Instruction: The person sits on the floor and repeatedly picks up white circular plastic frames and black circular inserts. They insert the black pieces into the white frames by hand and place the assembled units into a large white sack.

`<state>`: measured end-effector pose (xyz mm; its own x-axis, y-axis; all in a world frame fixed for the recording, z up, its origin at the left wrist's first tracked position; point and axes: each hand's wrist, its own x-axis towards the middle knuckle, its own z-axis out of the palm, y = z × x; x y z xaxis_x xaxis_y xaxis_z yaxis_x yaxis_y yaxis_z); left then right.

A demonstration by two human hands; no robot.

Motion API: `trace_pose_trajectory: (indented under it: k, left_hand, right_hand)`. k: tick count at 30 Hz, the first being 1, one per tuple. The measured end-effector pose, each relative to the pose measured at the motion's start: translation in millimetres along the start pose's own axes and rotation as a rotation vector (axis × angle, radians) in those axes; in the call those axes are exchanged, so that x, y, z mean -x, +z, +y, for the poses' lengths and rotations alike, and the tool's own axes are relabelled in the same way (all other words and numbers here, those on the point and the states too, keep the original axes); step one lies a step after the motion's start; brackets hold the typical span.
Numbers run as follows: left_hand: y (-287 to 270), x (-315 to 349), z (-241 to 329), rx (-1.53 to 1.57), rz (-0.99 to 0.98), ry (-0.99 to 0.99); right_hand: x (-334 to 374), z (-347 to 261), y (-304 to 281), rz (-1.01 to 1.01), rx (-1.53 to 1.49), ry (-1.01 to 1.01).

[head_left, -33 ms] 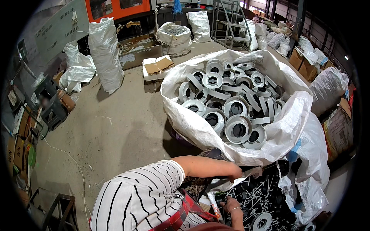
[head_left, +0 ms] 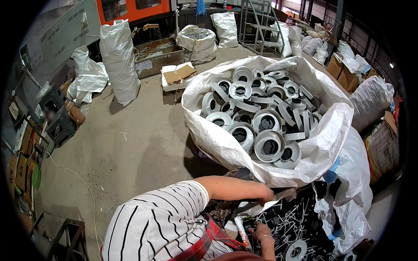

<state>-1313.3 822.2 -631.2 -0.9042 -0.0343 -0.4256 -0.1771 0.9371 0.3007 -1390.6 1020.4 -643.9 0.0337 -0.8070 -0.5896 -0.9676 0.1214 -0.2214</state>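
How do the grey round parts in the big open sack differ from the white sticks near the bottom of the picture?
Shape: the grey round parts are broad and rimmed, while the white sticks are thin and straight.
Colour: many round parts show black centres; the sticks look plain white.
Place: the round parts are heaped in the open sack; the sticks lie scattered over black parts.
Shared: both lie loose, at mixed angles.

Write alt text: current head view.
A person's left hand is at a white bag edge, the right hand beside black parts strewn with thin pale sticks. Beyond, an open white sack holds grey round parts with black centres; behind, more sacks and an orange machine.
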Motion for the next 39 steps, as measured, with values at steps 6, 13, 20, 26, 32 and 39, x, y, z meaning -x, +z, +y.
trace_pose_trajectory:
  k: [6,13,20,26,32,39]
  left_hand:
    - [-2,2,1,-0.017,0.033,0.030]
    - [-5,9,4,0.000,0.070,0.006]
    - [-19,24,11,-0.015,0.060,0.032]
    - [-10,16,7,-0.024,0.086,0.015]
    - [-14,15,8,-0.027,0.043,0.020]
    - [-2,4,3,-0.062,0.077,0.009]
  right_hand:
    - [2,-3,-3,-0.015,-0.011,0.019]
    - [1,-4,-2,-0.020,-0.004,0.024]
    - [1,-4,-3,-0.030,-0.010,0.025]
    - [0,-5,-2,-0.025,-0.015,0.024]
    - [4,-7,-7,-0.037,-0.022,0.035]
    - [3,-8,-6,-0.026,-0.018,0.019]
